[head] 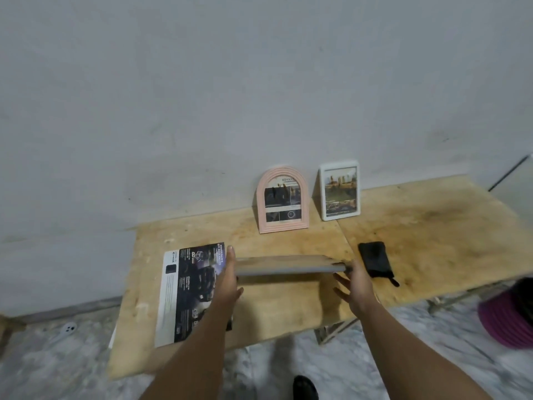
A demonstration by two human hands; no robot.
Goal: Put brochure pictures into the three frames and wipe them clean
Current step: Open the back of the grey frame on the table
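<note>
third frame up in both hands, other two already parked at the wall

left hand (229, 280) and right hand (353, 285) hold the flat grey frame (288, 265) by its ends, roughly level above the plywood table (288, 307); fingers mostly straight, the right ones spread under the edge. brochure (190, 290) lies flat on the left, partly under the left arm. pink arched frame (282, 200) and white frame (339, 190) stand against the wall with pictures in them. black cloth (375, 259) sits just right of the right hand.

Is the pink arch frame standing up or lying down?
Standing up. The pink arch-shaped frame stands upright on the wooden table, by the wall.
</note>
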